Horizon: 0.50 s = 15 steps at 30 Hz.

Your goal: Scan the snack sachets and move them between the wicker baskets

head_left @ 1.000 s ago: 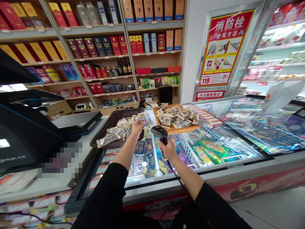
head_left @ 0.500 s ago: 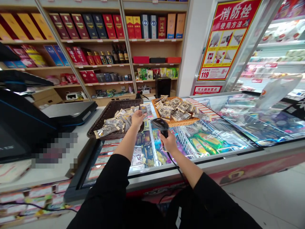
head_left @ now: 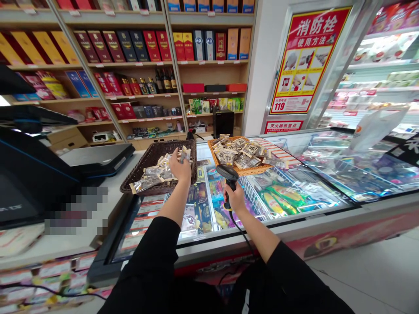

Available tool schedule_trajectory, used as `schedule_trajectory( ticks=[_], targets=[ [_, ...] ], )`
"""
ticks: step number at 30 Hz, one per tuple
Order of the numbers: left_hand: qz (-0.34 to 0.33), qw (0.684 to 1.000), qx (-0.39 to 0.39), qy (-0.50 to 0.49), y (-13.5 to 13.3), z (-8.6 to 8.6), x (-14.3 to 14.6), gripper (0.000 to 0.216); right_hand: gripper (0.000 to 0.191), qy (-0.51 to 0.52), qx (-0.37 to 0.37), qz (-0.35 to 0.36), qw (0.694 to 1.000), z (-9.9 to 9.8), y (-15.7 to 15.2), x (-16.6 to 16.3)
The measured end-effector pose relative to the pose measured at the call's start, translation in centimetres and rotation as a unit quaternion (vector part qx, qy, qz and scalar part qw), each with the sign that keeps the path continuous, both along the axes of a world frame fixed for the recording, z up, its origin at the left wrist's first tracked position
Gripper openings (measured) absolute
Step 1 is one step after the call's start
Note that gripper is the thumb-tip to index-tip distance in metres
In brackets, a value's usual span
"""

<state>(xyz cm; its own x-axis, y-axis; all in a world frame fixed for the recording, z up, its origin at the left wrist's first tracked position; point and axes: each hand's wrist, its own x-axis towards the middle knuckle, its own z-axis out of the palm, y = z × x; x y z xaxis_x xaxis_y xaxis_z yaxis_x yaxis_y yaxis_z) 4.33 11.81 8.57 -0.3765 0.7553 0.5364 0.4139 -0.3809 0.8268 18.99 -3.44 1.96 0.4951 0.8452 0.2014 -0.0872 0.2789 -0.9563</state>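
Note:
My left hand (head_left: 180, 166) reaches over the dark wicker basket (head_left: 144, 162), fingers closed on a small snack packet (head_left: 183, 154) at the basket's right end. Several similar packets fill that basket. My right hand (head_left: 234, 199) grips the handle of a black barcode scanner (head_left: 228, 174), held upright above the glass freezer lid (head_left: 294, 183). The scanner's head points toward the left hand. Its cable runs down along my right arm. An orange wicker basket (head_left: 244, 171) with more packets sits just behind the scanner.
A black till and its screen (head_left: 39, 170) stand on the counter at left. Shelves of boxed bottles (head_left: 131, 48) line the back wall. A red fire-hydrant poster (head_left: 307, 61) hangs at right beside a chilled cabinet (head_left: 379, 74). The freezer holds ice-cream packs.
My left hand has shifted left and back over the dark basket with a packet in its fingers. The scanner has dropped slightly and stayed close by. The camera tilted a little.

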Motion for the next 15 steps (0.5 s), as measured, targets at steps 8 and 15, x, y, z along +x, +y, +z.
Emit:
schedule_trajectory(
  ticks=[8, 15],
  targets=[
    [0.053, 0.989, 0.015, 0.135, -1.8, 1.0, 0.2, 0.054, 0.022, 0.103, 0.011, -0.008, 0.995, -0.7, 0.4, 0.8],
    [-0.084, 0.945, 0.084, 0.305, -1.8, 1.9, 3.1, 0.048, 0.026, 0.131, 0.051, -0.056, 0.989, 1.3, 2.3, 6.7]
  ],
)
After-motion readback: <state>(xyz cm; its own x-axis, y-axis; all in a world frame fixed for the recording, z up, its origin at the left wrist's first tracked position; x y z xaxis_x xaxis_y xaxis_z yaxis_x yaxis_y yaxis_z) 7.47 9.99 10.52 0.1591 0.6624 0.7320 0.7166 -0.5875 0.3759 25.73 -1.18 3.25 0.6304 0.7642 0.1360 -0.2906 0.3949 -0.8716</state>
